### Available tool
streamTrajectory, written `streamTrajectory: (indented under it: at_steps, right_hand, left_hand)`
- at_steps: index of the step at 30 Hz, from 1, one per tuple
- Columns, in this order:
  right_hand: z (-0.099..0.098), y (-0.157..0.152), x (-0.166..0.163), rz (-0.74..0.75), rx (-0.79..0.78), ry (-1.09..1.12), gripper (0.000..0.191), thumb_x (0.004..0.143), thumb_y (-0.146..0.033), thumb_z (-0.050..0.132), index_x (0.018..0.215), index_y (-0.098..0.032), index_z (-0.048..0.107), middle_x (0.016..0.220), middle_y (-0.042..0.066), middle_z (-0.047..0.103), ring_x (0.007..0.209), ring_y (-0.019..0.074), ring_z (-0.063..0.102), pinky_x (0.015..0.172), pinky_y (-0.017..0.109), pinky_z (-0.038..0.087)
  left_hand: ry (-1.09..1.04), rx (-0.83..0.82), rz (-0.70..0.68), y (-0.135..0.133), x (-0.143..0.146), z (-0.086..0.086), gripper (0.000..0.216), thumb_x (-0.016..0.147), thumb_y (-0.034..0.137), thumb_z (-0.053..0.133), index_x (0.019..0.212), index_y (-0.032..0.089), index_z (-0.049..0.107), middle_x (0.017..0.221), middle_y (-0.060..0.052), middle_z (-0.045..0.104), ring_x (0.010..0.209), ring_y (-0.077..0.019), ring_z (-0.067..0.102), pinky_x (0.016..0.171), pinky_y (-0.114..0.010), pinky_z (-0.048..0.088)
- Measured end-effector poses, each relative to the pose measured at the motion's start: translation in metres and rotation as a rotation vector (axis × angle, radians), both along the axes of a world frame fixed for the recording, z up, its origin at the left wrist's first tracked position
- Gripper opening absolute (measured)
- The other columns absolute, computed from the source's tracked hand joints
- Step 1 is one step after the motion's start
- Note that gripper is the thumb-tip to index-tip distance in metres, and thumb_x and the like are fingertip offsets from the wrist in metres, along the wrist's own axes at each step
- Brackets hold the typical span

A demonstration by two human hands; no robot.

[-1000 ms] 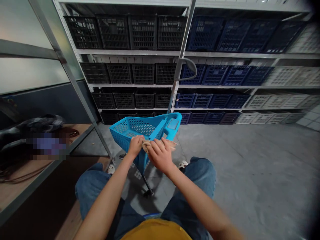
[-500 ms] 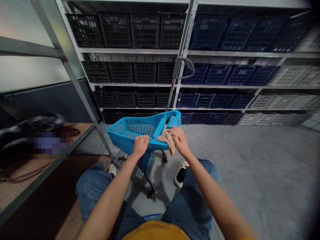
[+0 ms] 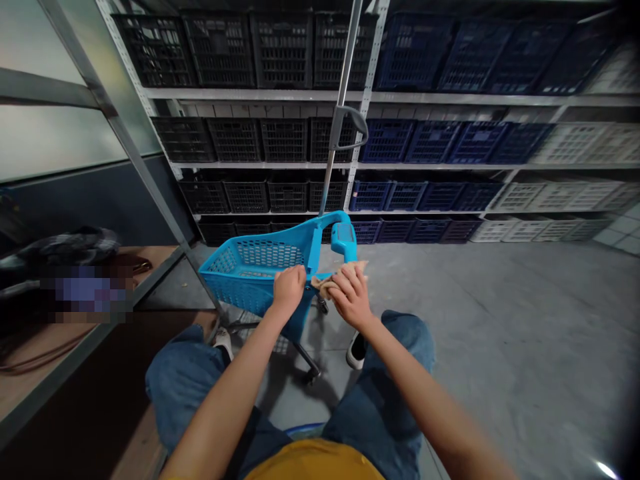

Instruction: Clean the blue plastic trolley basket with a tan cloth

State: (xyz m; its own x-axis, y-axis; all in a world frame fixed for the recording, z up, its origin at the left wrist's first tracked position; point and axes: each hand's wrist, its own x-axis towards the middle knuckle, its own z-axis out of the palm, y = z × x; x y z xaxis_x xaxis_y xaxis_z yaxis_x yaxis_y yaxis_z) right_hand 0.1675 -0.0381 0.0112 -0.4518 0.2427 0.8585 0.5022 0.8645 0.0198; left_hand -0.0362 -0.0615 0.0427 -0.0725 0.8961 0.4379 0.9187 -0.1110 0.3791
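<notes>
A bright blue plastic rolling basket (image 3: pixel 250 267) stands on the floor in front of my knees, its grey telescopic handle (image 3: pixel 345 127) raised. My left hand (image 3: pixel 287 290) grips the basket's near rim, fingers curled over the edge. My right hand (image 3: pixel 350 293) is closed on a beige cloth (image 3: pixel 337 279) and presses it against the rim just below the handle mount. I am seated, both legs in jeans either side of the basket.
Metal shelving (image 3: pixel 350 97) with several black, blue and white crates fills the back wall. A grey upright post (image 3: pixel 130 147) and a wooden shelf with dark clutter (image 3: pixel 65 267) lie to the left. Bare concrete floor (image 3: pixel 500 320) spreads to the right.
The basket shifted slightly left. My right hand with the cloth moved right along the rim to the handle mount, then came back down onto the rim just below it. The left hand kept its grip.
</notes>
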Motion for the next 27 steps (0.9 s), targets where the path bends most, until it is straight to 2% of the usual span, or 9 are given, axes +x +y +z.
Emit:
streamTrajectory:
  at_steps: [2, 4, 9, 13, 15, 18, 20, 23, 27]
  right_hand:
    - [-0.005, 0.017, 0.014, 0.049, 0.028, -0.028, 0.012, 0.085, -0.029, 0.057, 0.095, -0.029, 0.063, 0.114, 0.002, 0.064, 0.123, 0.0252, 0.047, 0.109, 0.056, 0.029]
    - [0.000, 0.033, 0.025, 0.022, 0.019, -0.026, 0.014, 0.085, -0.030, 0.054, 0.095, -0.026, 0.063, 0.113, 0.005, 0.064, 0.121, 0.0258, 0.048, 0.106, 0.054, 0.033]
    - [0.036, 0.056, 0.017, -0.204, -0.114, 0.061, 0.024, 0.080, -0.018, 0.043, 0.096, -0.020, 0.061, 0.099, 0.008, 0.063, 0.099, 0.0236, 0.053, 0.089, 0.041, 0.040]
    - [0.053, 0.063, -0.005, -0.404, -0.153, 0.047, 0.013, 0.081, -0.018, 0.048, 0.080, -0.019, 0.061, 0.078, 0.007, 0.059, 0.081, 0.0229, 0.049, 0.080, 0.038, 0.038]
    - [0.054, 0.064, -0.006, -0.416, -0.117, 0.007, 0.013, 0.083, -0.019, 0.050, 0.083, -0.019, 0.063, 0.079, 0.007, 0.059, 0.083, 0.0239, 0.048, 0.082, 0.040, 0.038]
    - [0.047, 0.070, 0.009, -0.303, -0.024, -0.118, 0.019, 0.086, -0.021, 0.051, 0.100, -0.020, 0.063, 0.092, 0.008, 0.061, 0.094, 0.0249, 0.049, 0.091, 0.043, 0.039]
    - [0.038, 0.078, 0.026, -0.204, 0.058, -0.178, 0.019, 0.087, -0.023, 0.053, 0.103, -0.020, 0.062, 0.102, 0.009, 0.062, 0.105, 0.0261, 0.049, 0.099, 0.046, 0.038]
    - [0.022, 0.092, 0.040, -0.078, 0.130, -0.152, 0.018, 0.088, -0.021, 0.055, 0.105, -0.022, 0.062, 0.112, 0.008, 0.061, 0.118, 0.0258, 0.047, 0.106, 0.049, 0.037]
    - [-0.004, 0.093, 0.010, -0.120, 0.030, 0.273, 0.029, 0.092, -0.014, 0.044, 0.116, -0.021, 0.058, 0.122, 0.011, 0.058, 0.133, 0.0260, 0.039, 0.110, 0.056, 0.033]
  left_hand:
    - [-0.008, -0.020, -0.008, 0.003, 0.004, 0.003, 0.045, 0.101, 0.034, 0.022, 0.077, 0.020, 0.057, 0.083, -0.008, 0.068, 0.088, -0.0227, 0.062, 0.076, -0.033, 0.036]
    - [-0.021, -0.051, -0.082, 0.007, 0.005, 0.007, 0.044, 0.101, 0.037, 0.024, 0.079, 0.020, 0.058, 0.082, -0.007, 0.068, 0.088, -0.0211, 0.062, 0.077, -0.031, 0.037]
    - [-0.099, -0.129, -0.295, 0.022, 0.001, 0.012, 0.035, 0.098, 0.042, 0.034, 0.091, 0.022, 0.062, 0.094, -0.004, 0.071, 0.092, -0.0184, 0.064, 0.081, -0.028, 0.042]
    - [-0.135, -0.159, -0.343, 0.032, 0.002, 0.014, 0.035, 0.096, 0.045, 0.039, 0.104, 0.022, 0.064, 0.106, -0.005, 0.071, 0.100, -0.0200, 0.063, 0.087, -0.028, 0.044]
    - [-0.149, -0.201, -0.395, 0.037, -0.001, 0.016, 0.036, 0.094, 0.046, 0.042, 0.113, 0.023, 0.063, 0.112, -0.005, 0.069, 0.104, -0.0205, 0.062, 0.089, -0.029, 0.045]
    - [-0.124, -0.277, -0.518, 0.042, -0.017, 0.016, 0.040, 0.093, 0.046, 0.045, 0.126, 0.027, 0.057, 0.125, -0.002, 0.064, 0.111, -0.0202, 0.060, 0.092, -0.028, 0.044]
    - [-0.055, -0.315, -0.464, 0.044, -0.035, 0.011, 0.043, 0.091, 0.050, 0.047, 0.128, 0.027, 0.055, 0.127, -0.003, 0.063, 0.112, -0.0217, 0.059, 0.091, -0.028, 0.043]
    - [0.067, -0.411, -0.281, 0.043, -0.058, -0.003, 0.039, 0.092, 0.054, 0.042, 0.106, 0.025, 0.065, 0.102, -0.003, 0.071, 0.094, -0.0221, 0.064, 0.078, -0.028, 0.044]
    - [0.177, -0.336, -0.143, 0.042, -0.059, -0.019, 0.041, 0.095, 0.054, 0.034, 0.095, 0.025, 0.064, 0.090, -0.004, 0.071, 0.087, -0.0220, 0.065, 0.069, -0.027, 0.039]
